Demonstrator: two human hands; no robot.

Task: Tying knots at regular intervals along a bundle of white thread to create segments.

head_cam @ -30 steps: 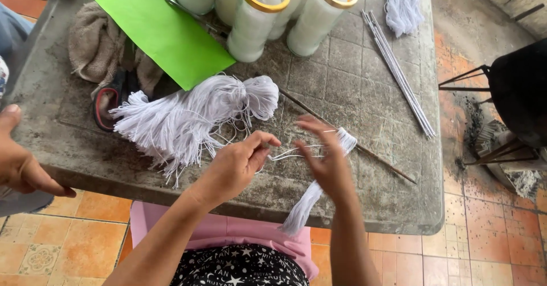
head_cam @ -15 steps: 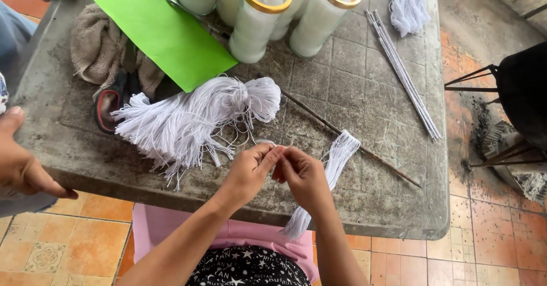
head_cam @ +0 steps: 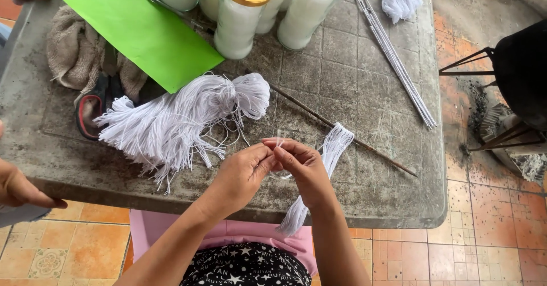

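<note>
Pinching a white string (head_cam: 279,143) between both hands' fingers (head_cam: 272,156).

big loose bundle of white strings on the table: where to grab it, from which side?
Probably at the bunched, rounded end of the white string bundle, where the strands are gathered tight. The other end fans out into loose tips that would slip apart. Come from above or the near side: glass candles and green paper crowd the far side.

left hand (head_cam: 242,175), right hand (head_cam: 305,169), fingers pinched together
</note>
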